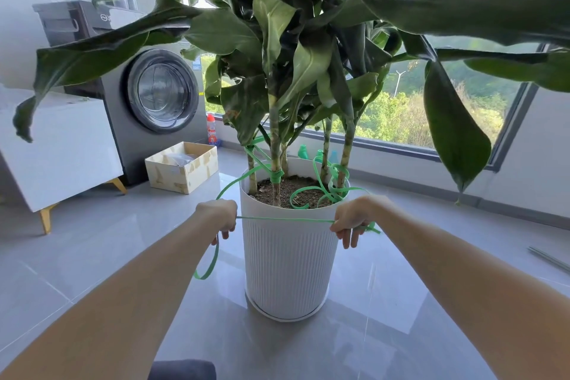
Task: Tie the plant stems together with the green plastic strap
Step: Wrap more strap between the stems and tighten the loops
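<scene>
Left hand (220, 215), right hand (351, 220) clenched on green plastic strap (283, 219), taut at frame centre. If we overpull, stems (274, 145) may bend.

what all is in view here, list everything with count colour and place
pot: one, white, ribbed, centre
plant stems: several, green-brown, rising from the pot
green plastic strap: one, green, wound round the left stems, looped inside the pot, stretched between both hands
washing machine: one, grey, back left
box: one, beige, open, before the washing machine
bottle: one, red-capped, beside the washing machine
cabinet: one, white, far left
left hand: grips the strap left of the pot
right hand: grips the strap right of the pot
</scene>
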The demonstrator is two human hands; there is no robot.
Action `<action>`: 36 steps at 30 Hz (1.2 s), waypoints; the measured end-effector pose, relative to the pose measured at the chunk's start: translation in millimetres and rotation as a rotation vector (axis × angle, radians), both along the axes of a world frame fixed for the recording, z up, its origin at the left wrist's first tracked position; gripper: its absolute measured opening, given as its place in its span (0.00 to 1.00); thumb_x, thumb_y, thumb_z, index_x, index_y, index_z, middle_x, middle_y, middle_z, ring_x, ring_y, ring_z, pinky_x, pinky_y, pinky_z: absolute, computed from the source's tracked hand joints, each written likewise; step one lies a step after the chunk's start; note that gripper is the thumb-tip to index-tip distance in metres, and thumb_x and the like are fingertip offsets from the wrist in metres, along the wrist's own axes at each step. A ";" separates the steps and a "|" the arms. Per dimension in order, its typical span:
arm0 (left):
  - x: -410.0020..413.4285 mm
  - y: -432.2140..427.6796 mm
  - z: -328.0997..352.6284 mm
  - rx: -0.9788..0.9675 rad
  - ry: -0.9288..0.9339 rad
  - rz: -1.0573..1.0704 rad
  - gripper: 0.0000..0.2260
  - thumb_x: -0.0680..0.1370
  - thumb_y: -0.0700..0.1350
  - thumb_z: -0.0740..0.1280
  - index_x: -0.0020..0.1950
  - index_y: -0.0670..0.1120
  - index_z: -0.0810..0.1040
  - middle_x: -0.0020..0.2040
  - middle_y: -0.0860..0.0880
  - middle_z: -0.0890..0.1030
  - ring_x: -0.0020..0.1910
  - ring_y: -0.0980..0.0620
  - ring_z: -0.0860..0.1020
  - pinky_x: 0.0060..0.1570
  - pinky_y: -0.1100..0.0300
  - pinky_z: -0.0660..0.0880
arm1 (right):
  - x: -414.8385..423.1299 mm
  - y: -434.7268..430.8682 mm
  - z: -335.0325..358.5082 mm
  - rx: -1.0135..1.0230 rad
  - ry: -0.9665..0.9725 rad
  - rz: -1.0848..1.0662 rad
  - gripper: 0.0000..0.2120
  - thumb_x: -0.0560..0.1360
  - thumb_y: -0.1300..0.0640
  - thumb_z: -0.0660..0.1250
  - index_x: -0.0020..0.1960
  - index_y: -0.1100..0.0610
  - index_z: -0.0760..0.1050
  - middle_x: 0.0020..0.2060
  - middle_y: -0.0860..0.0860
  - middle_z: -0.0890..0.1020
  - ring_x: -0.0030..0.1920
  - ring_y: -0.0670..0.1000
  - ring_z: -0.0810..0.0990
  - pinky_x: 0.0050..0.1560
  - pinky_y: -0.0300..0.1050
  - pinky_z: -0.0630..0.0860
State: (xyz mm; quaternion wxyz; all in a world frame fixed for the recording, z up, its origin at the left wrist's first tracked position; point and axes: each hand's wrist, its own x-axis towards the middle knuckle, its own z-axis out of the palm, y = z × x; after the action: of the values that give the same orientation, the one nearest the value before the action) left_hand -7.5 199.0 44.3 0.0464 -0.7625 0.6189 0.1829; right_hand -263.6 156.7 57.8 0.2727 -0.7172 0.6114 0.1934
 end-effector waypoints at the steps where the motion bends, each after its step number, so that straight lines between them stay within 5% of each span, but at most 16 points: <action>1: -0.1 -1.9 -0.6 0.010 -0.024 -0.014 0.11 0.79 0.37 0.56 0.56 0.40 0.77 0.51 0.47 0.84 0.41 0.45 0.81 0.51 0.57 0.79 | -2.3 -0.9 -1.9 -0.017 -0.034 0.009 0.17 0.83 0.54 0.52 0.41 0.57 0.72 0.37 0.49 0.81 0.35 0.46 0.80 0.35 0.38 0.69; 5: -8.7 -10.1 -2.1 0.015 -0.142 -0.163 0.12 0.77 0.41 0.60 0.56 0.45 0.80 0.54 0.50 0.82 0.56 0.50 0.78 0.58 0.56 0.75 | -4.5 1.2 4.1 -0.059 -0.241 -0.003 0.16 0.83 0.54 0.54 0.44 0.56 0.78 0.34 0.49 0.82 0.33 0.46 0.80 0.32 0.35 0.73; 8: -25.7 -10.1 -0.1 -0.085 -0.153 -0.191 0.05 0.74 0.41 0.60 0.47 0.44 0.74 0.47 0.48 0.76 0.52 0.47 0.75 0.56 0.53 0.66 | -0.7 1.7 8.0 -0.090 -0.292 0.008 0.15 0.82 0.52 0.55 0.45 0.55 0.78 0.32 0.49 0.82 0.29 0.46 0.80 0.29 0.36 0.74; 12: -42.9 -16.3 3.7 -0.128 0.223 -0.227 0.06 0.75 0.42 0.67 0.39 0.43 0.72 0.40 0.44 0.78 0.40 0.48 0.75 0.46 0.54 0.73 | 5.3 2.2 9.6 -0.143 -0.297 0.065 0.15 0.82 0.53 0.55 0.47 0.56 0.78 0.32 0.50 0.82 0.27 0.45 0.80 0.28 0.36 0.75; 16: -57.8 -9.8 8.0 -0.127 0.597 -0.281 0.10 0.79 0.46 0.64 0.57 0.43 0.68 0.41 0.46 0.76 0.33 0.53 0.75 0.33 0.62 0.73 | 10.0 1.1 10.9 -0.191 -0.287 0.114 0.15 0.82 0.55 0.55 0.50 0.58 0.78 0.33 0.51 0.81 0.25 0.43 0.79 0.28 0.35 0.74; 21: -60.0 -8.8 8.6 -0.270 0.384 -0.396 0.15 0.83 0.49 0.53 0.55 0.49 0.79 0.59 0.47 0.77 0.58 0.47 0.74 0.58 0.53 0.70 | 9.5 -3.4 6.9 -0.238 -0.254 0.157 0.15 0.82 0.56 0.56 0.45 0.57 0.78 0.32 0.50 0.81 0.26 0.42 0.78 0.37 0.38 0.75; 25: -45.9 -6.9 11.5 -0.285 0.189 -0.327 0.17 0.84 0.45 0.50 0.55 0.47 0.79 0.59 0.49 0.75 0.59 0.46 0.74 0.54 0.55 0.71 | 4.0 -3.7 0.8 -0.191 -0.178 0.151 0.17 0.82 0.57 0.52 0.40 0.56 0.75 0.32 0.51 0.81 0.25 0.44 0.79 0.50 0.47 0.76; 27: -31.6 -6.5 12.2 -0.283 0.129 -0.280 0.17 0.84 0.43 0.50 0.57 0.45 0.79 0.60 0.48 0.74 0.61 0.46 0.72 0.57 0.56 0.68 | -5.7 -3.1 -1.5 -0.184 -0.086 0.148 0.18 0.82 0.58 0.50 0.40 0.55 0.75 0.32 0.49 0.81 0.28 0.46 0.79 0.47 0.46 0.75; 29: -19.5 -5.2 10.8 -0.264 0.207 -0.236 0.17 0.84 0.46 0.51 0.56 0.45 0.79 0.51 0.47 0.74 0.52 0.47 0.74 0.52 0.56 0.71 | -15.0 -2.9 -2.2 -0.199 -0.051 0.146 0.18 0.82 0.58 0.51 0.39 0.54 0.75 0.34 0.48 0.81 0.32 0.46 0.78 0.44 0.44 0.74; 32: -17.2 -5.3 8.7 -0.208 0.355 -0.224 0.16 0.83 0.47 0.52 0.53 0.45 0.79 0.36 0.48 0.70 0.32 0.53 0.68 0.27 0.64 0.68 | -14.3 -3.6 0.3 -0.275 -0.138 0.131 0.12 0.81 0.58 0.56 0.45 0.57 0.77 0.39 0.50 0.82 0.33 0.45 0.78 0.52 0.46 0.75; 36: -20.8 -7.6 3.8 -0.074 0.354 -0.323 0.13 0.83 0.46 0.55 0.51 0.46 0.78 0.42 0.47 0.78 0.37 0.52 0.75 0.36 0.63 0.73 | 5.8 -3.4 6.3 -0.443 -0.281 0.105 0.08 0.79 0.59 0.62 0.50 0.59 0.79 0.40 0.52 0.84 0.33 0.46 0.78 0.43 0.40 0.77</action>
State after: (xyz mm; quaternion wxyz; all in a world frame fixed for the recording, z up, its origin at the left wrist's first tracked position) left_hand -28.3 191.5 48.1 -0.0621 -0.6110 0.7375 0.2810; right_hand -257.8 153.3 64.1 0.1809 -0.8101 0.5567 -0.0329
